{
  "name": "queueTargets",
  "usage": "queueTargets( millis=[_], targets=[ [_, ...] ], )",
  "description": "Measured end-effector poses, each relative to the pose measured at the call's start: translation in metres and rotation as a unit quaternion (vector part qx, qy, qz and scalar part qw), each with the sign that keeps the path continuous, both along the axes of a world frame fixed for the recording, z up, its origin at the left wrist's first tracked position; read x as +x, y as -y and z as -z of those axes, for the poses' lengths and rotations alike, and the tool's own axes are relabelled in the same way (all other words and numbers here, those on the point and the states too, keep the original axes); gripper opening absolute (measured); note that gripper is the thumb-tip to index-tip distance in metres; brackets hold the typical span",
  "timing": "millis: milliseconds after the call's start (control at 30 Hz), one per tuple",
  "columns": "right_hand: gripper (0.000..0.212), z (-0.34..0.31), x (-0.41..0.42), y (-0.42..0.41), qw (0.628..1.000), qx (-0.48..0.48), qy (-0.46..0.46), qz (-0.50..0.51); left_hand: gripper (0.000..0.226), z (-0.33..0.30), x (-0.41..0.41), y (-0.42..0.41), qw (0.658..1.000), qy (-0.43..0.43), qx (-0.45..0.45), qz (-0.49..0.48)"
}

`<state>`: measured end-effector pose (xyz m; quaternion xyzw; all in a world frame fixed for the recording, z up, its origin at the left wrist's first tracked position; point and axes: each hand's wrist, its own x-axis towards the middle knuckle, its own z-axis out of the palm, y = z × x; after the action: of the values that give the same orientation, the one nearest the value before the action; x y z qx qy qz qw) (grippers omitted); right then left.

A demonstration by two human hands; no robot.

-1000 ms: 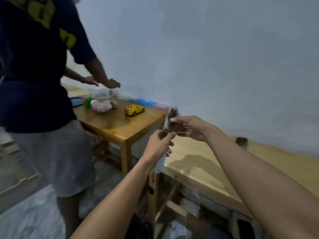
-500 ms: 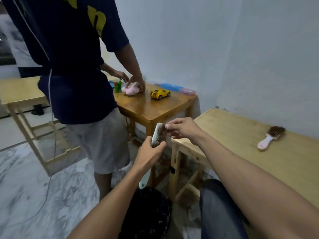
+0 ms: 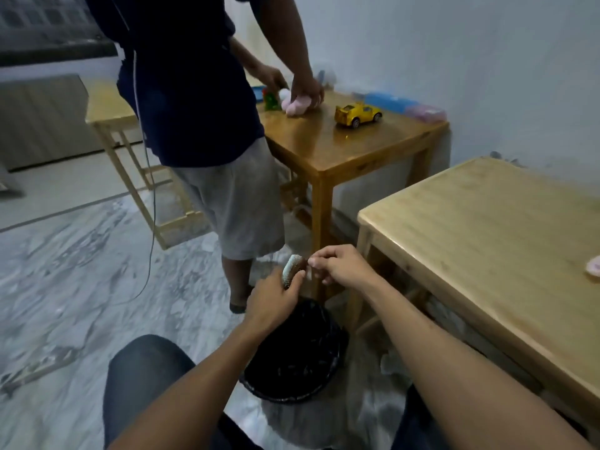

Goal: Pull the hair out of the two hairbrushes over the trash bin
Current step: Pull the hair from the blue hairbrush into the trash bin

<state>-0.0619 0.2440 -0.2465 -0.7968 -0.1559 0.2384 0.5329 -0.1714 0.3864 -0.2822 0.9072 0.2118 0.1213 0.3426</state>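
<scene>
My left hand grips a pale hairbrush with brown hair in its bristles, held above the black trash bin on the floor between my knees. My right hand is beside the brush head, its fingertips pinched together at the bristles; whether hair is between them is too blurred to tell. The pink handle of the second hairbrush shows at the right edge, lying on the light wooden table.
Another person stands just beyond the bin at a darker wooden table holding a yellow toy car, a pink plush and boxes. A thin cable hangs down beside them. The floor is marble.
The view has tilted down. Both hands have moved the brush lower, from table height to just above the bin, which is now fully in view. The other person bent toward the pink plush.
</scene>
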Motion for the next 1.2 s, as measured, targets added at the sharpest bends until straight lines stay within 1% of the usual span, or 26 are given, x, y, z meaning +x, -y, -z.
queueTargets(
  millis=[67,200,300,400,500,567,667,733,800,833,900,933,1000,1033,1100,1200],
  targets=[
    [0.015,0.020,-0.001,-0.006,0.999,-0.007,-0.032,0.004,0.060,0.018,-0.004,-0.005,1.000,-0.019,0.017,-0.006],
    [0.014,0.057,-0.006,-0.022,0.996,-0.025,-0.080,0.037,0.045,0.049,-0.013,-0.015,0.998,-0.050,0.039,-0.017],
    [0.014,0.079,-0.004,-0.034,0.987,-0.024,-0.125,0.094,0.048,0.071,-0.017,-0.028,0.996,-0.077,0.042,-0.023],
    [0.014,0.098,0.000,-0.046,0.972,-0.026,-0.172,0.159,0.047,0.084,-0.019,-0.038,0.994,-0.095,0.049,-0.003],
    [0.017,0.115,0.002,-0.059,0.956,-0.030,-0.199,0.213,0.044,0.089,-0.017,-0.045,0.992,-0.104,0.067,0.011],
    [0.017,0.123,0.001,-0.066,0.946,-0.023,-0.211,0.246,0.045,0.092,-0.017,-0.047,0.989,-0.125,0.074,0.009],
    [0.016,0.131,-0.002,-0.074,0.941,-0.013,-0.216,0.259,0.051,0.096,-0.020,-0.049,0.987,-0.150,0.064,-0.004],
    [0.013,0.132,-0.005,-0.075,0.938,0.015,-0.250,0.237,0.061,0.098,-0.020,-0.052,0.986,-0.164,0.024,0.000],
    [0.014,0.133,-0.004,-0.074,0.924,0.067,-0.313,0.209,0.069,0.097,-0.018,-0.056,0.980,-0.192,-0.053,0.016],
    [0.016,0.133,-0.003,-0.073,0.915,0.093,-0.339,0.200,0.069,0.096,-0.018,-0.058,0.974,-0.208,-0.084,0.024],
    [0.021,0.134,0.000,-0.070,0.894,0.140,-0.370,0.209,0.060,0.097,-0.020,-0.061,0.968,-0.221,-0.112,0.037],
    [0.022,0.134,0.001,-0.068,0.884,0.157,-0.378,0.224,0.052,0.099,-0.022,-0.062,0.967,-0.218,-0.126,0.039],
    [0.017,0.135,0.003,-0.066,0.866,0.181,-0.385,0.262,0.034,0.101,-0.028,-0.063,0.962,-0.208,-0.172,0.047],
    [0.014,0.135,0.005,-0.065,0.859,0.187,-0.385,0.280,0.029,0.101,-0.030,-0.063,0.960,-0.205,-0.185,0.056],
    [0.015,0.133,0.010,-0.063,0.846,0.198,-0.384,0.312,0.027,0.097,-0.033,-0.064,0.962,-0.203,-0.171,0.068],
    [0.018,0.129,0.018,-0.065,0.839,0.205,-0.372,0.339,0.033,0.092,-0.031,-0.074,0.967,-0.236,-0.086,0.045]
  ],
)
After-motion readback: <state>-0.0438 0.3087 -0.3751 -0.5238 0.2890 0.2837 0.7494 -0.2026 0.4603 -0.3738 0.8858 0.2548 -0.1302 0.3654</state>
